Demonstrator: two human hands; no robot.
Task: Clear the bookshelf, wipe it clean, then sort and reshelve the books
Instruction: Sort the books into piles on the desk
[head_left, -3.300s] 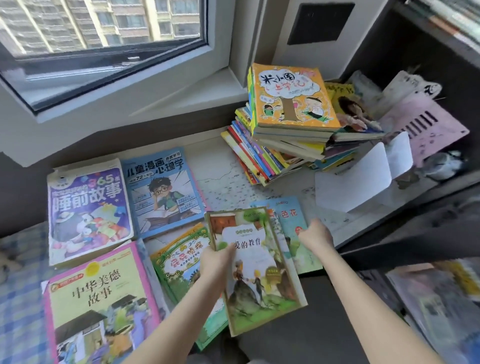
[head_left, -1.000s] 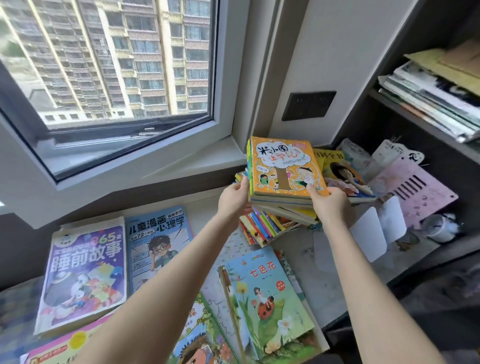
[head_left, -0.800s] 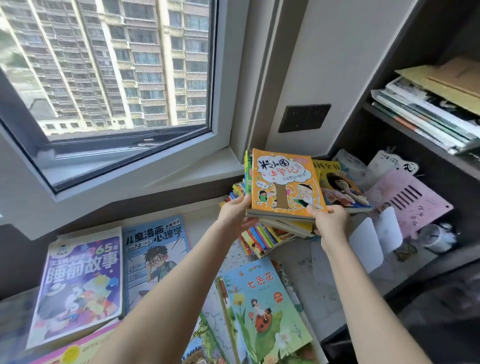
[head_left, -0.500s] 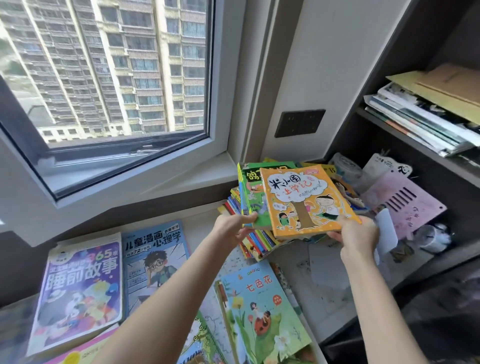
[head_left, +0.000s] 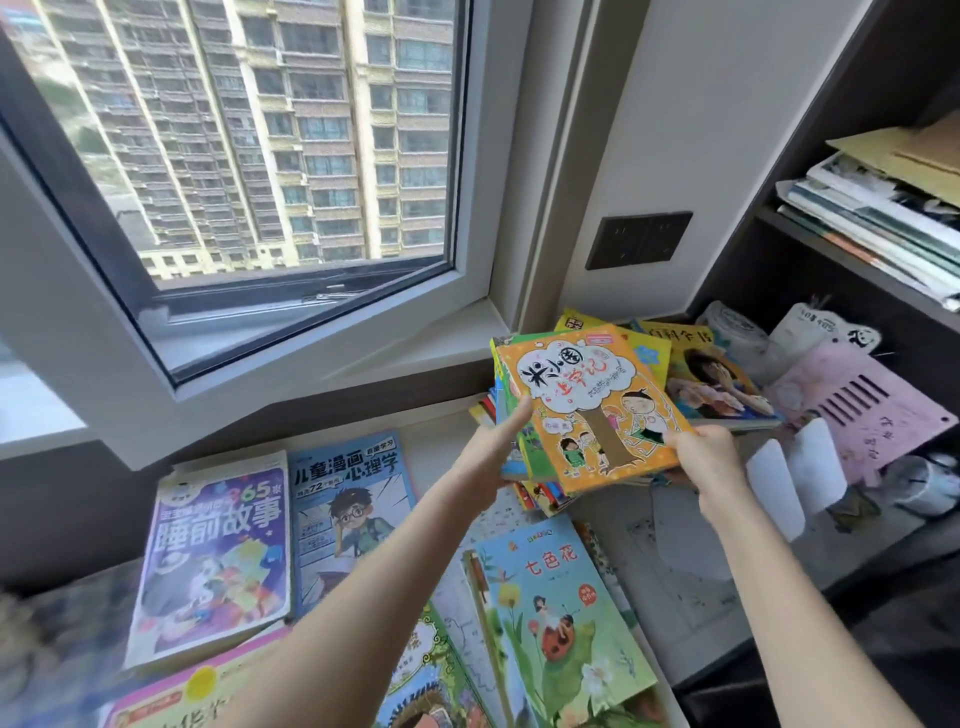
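Looks like the sorting stage to me: books lie flat all over the pale surface (head_left: 691, 561) and nothing is going back on a shelf yet.

Both hands are on the orange paperback with a cartoon tree on its cover (head_left: 592, 410), which is tilted just above the messy pile of thin colourful books (head_left: 543, 496). The left hand (head_left: 506, 441) clamps the book's left edge, thumb on top and fingers tucked underneath. It seems to have a green-covered book or two bundled in below. The right hand (head_left: 698, 449) pinches the near right corner, fingers curled round it.

Just beyond the right hand sits a yellow book with a girl on the front (head_left: 711, 379), and to its right stands a white bookend (head_left: 795, 478). Under the left forearm lies a light blue picture book with a ladybird (head_left: 556, 608). Well to the left of that hand, a purple storybook (head_left: 218, 551) and a blue comic-style book (head_left: 348, 509) lie side by side.

Next move, I reckon: pick which laid-out group this bundle belongs with and lower it flat. It'll need a firm squeeze from both sides, since those glossy thin ones underneath probably slide out easily.
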